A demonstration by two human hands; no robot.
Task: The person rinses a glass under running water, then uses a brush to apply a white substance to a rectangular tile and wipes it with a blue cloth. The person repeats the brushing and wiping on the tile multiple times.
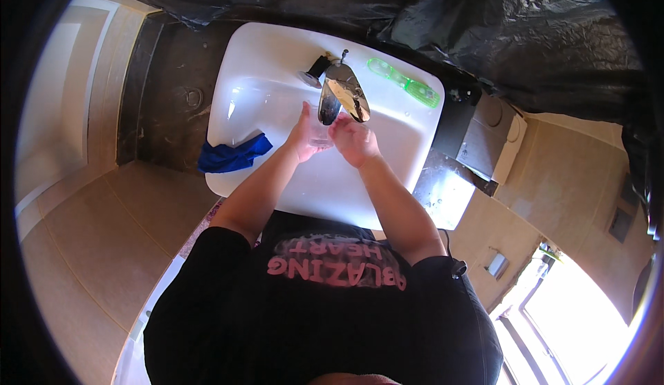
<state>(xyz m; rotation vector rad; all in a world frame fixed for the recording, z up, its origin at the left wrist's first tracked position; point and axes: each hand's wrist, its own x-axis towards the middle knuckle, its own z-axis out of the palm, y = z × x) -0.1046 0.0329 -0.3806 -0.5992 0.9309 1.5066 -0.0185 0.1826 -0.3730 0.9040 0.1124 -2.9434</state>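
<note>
Over the white sink basin (290, 191), both hands come together just below the end of the shiny metal faucet (344, 88). My left hand (304, 138) has its thumb up and its fingers curved around what looks like a clear, see-through container (319, 126); its outline is faint. Close beside it, my right hand (355, 142) is closed, its curled fingertips near the faucet's tip and the container's right side. What those fingers grip is too unclear to make out. The faucet covers part of the space between the hands.
A blue cloth (234, 154) hangs over the sink's left rim. On the back right ledge lies a green, see-through plastic item (404, 82). Black plastic sheeting (512, 32) covers the area behind the sink. A dark and grey box-like object (484, 136) stands to the right.
</note>
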